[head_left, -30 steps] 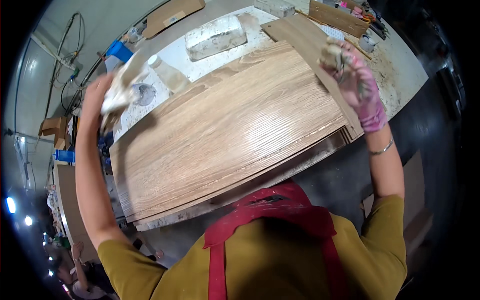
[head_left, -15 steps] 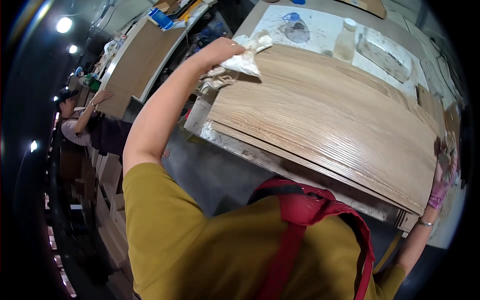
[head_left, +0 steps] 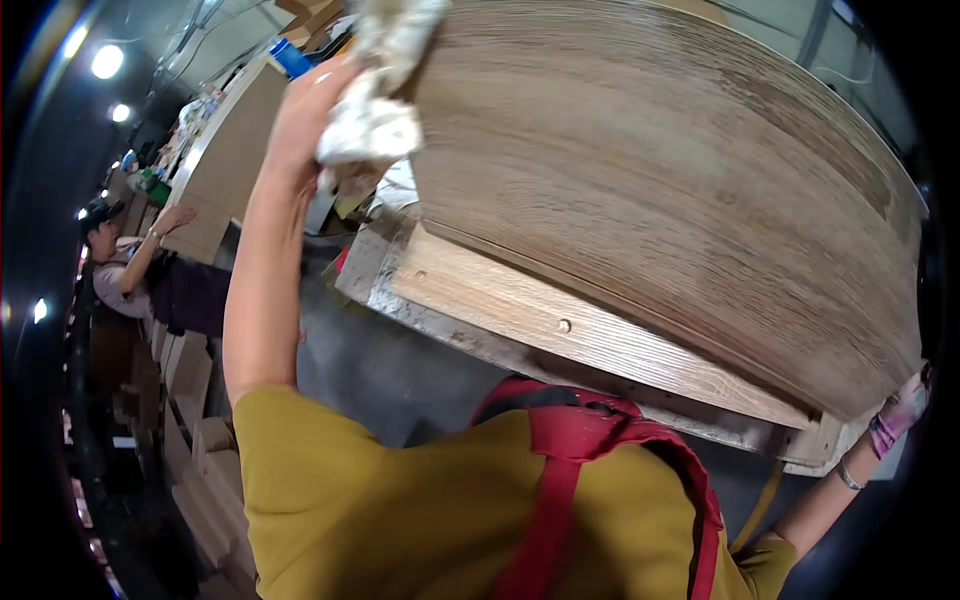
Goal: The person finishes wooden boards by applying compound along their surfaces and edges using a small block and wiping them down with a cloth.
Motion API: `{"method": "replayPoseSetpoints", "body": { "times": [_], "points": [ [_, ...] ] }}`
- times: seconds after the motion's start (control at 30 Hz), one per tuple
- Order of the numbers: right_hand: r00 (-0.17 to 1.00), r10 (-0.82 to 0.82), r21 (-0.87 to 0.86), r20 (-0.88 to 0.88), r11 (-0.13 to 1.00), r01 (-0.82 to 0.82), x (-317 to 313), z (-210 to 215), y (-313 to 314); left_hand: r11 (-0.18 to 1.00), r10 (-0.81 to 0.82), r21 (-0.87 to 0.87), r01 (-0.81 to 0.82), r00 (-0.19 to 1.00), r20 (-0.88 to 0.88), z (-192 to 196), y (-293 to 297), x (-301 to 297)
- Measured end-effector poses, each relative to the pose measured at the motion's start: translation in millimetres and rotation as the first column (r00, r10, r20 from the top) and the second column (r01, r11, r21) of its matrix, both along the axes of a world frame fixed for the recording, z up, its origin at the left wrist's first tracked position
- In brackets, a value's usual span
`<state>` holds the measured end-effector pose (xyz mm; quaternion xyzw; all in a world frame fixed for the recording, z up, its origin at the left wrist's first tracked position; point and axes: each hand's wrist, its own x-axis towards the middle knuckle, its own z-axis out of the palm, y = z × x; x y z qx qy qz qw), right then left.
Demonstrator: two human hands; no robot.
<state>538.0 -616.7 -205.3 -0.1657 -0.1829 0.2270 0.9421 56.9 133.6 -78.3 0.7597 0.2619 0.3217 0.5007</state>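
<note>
A large wood-grain panel (head_left: 640,190) is raised and tilted over the worktable, filling much of the view. My bare left hand (head_left: 315,115) is closed on a bunched white cloth (head_left: 372,130) by the panel's left edge; the cloth is slightly blurred. At the panel's lower right corner is my right hand (head_left: 902,405), in a pink-stained glove, closed on the edge with its fingers partly hidden. Under the raised panel, a lighter wooden board (head_left: 600,335) with small round holes shows along the table's near side.
The paint-smeared table edge (head_left: 450,330) runs below the board. To the left, a person (head_left: 150,270) in a dark apron has a hand on another brown panel (head_left: 215,170). A blue container (head_left: 290,58) stands behind, and stacked boards (head_left: 205,490) lie at lower left.
The panel has come up and tilted, uncovering the lighter board beneath and hiding the bottle and tray behind it. My left hand and the cloth have moved leftward; my right hand is lower.
</note>
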Motion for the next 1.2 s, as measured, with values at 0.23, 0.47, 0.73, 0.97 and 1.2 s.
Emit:
{"method": "replayPoseSetpoints", "body": {
  "times": [0.23,0.47,0.73,0.97,1.2],
  "points": [
    [0.961,-0.235,-0.24,0.143,0.934,0.264,-86,8,29,0.98,0.163,-0.152,-0.129,0.956,0.243,-62,-9,-85],
    [0.896,-0.334,-0.524,0.291,0.728,0.442,-248,18,120,0.665,0.109,-0.723,0.189,0.933,0.344,-68,-39,-141],
    [0.912,-0.272,-0.591,0.307,0.697,0.406,-284,18,161,0.737,0.138,-0.67,0.091,0.95,0.281,-73,-112,-138],
    [0.862,-0.352,-0.643,0.365,0.574,0.507,-291,7,125,0.703,-0.048,-0.71,0.046,0.999,0.016,-94,-80,-100],
    [0.76,-0.565,-0.689,0.323,0.411,0.598,-300,-34,78,0.879,-0.256,-0.404,0.252,0.966,0.046,-54,-44,9]
  ]
}}
